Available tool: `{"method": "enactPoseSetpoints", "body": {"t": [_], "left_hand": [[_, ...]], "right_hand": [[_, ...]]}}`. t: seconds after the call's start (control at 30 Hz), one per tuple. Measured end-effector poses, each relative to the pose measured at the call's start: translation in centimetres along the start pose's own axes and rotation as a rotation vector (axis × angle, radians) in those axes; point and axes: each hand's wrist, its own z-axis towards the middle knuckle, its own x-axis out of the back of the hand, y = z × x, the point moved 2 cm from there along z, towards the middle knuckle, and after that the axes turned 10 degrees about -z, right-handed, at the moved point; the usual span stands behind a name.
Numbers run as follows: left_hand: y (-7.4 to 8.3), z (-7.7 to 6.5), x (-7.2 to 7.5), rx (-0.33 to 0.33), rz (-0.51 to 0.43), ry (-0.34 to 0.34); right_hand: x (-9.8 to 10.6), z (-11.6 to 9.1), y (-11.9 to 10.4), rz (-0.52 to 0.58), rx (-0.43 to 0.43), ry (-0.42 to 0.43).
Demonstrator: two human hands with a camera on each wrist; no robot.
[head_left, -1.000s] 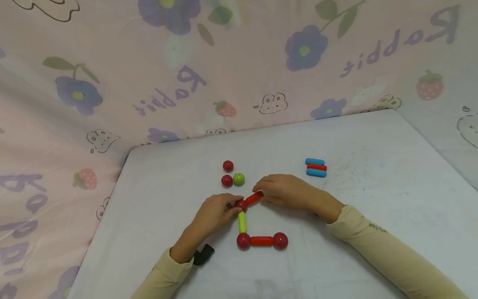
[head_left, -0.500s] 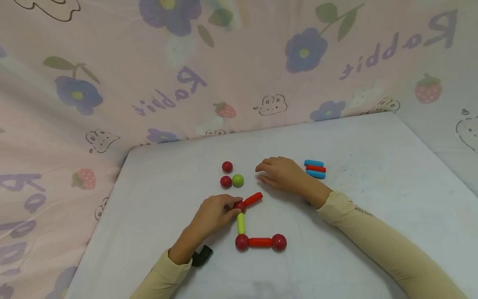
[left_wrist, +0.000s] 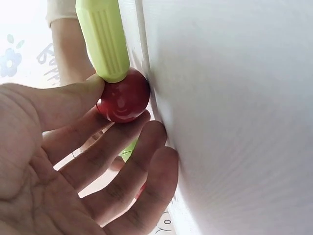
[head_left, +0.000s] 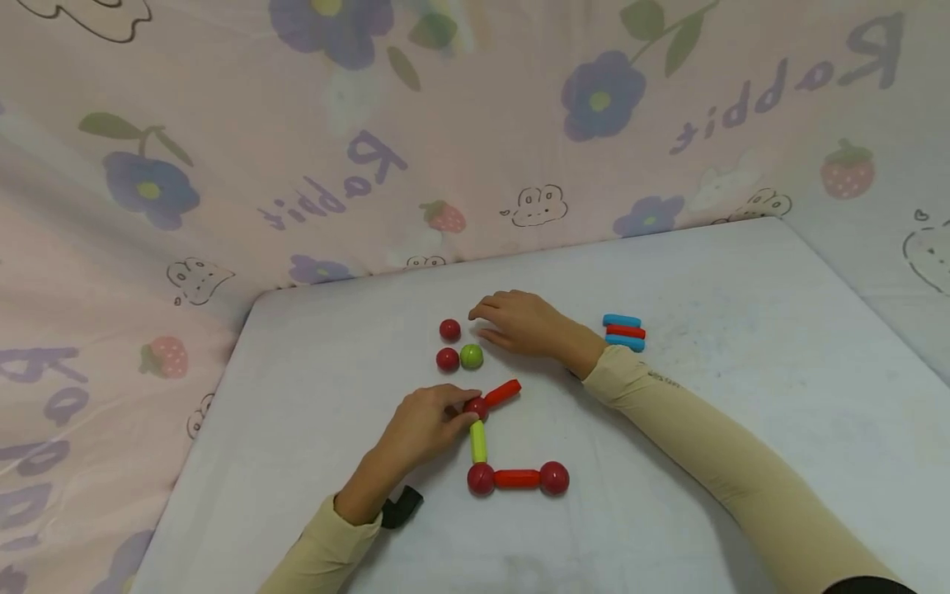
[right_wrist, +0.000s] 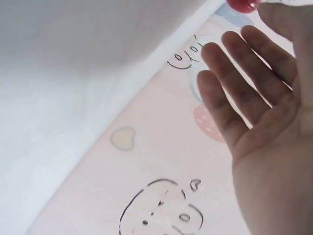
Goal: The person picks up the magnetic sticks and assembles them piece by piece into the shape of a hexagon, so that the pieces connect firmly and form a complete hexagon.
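Note:
My left hand [head_left: 426, 422] pinches a red ball [left_wrist: 124, 98] between thumb and fingers, low over the white tabletop. From that ball a yellow-green rod [head_left: 478, 443] runs down to a second red ball [head_left: 481, 478], and a red rod [head_left: 504, 393] sticks out to the upper right with a free end. Another red rod [head_left: 517, 478] joins the second ball to a third red ball [head_left: 554, 478]. My right hand [head_left: 523, 323] has its fingers spread and holds nothing. Its fingertips are just right of a loose red ball [head_left: 449, 330].
Below that loose ball lie another red ball [head_left: 448, 360] and a green ball [head_left: 471, 356], side by side. Blue and red rods [head_left: 625, 332] lie stacked behind the right forearm. A black object [head_left: 403, 506] shows by the left wrist. A patterned curtain [head_left: 475, 124] borders the table.
My right hand has let go of the upper red rod and moved up and left to the loose balls. The left hand keeps its pinch on the red ball.

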Motion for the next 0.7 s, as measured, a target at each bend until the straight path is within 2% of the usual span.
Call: {"method": "enactPoseSetpoints", "body": {"t": [0.1,0.37,0.57,0.7], "left_hand": [[0.0,0.0,0.0,-0.003,0.001,0.006],[-0.3,-0.2,-0.1,-0.012,0.009,0.004],[-0.3,-0.1,-0.1,-0.006,0.006,0.002],[-0.2,-0.2,-0.2,0.006,0.007,-0.003]], "right_hand": [[-0.4,1.0,0.1,0.018,0.008,-0.014],[-1.6,3.2,0.7,0.161,0.017,-0.066],[-2.1,4.1,0.6,0.186,0.083,-0.074],[-2.6,4.3,0.2,0.16,0.108,-0.11]]}}
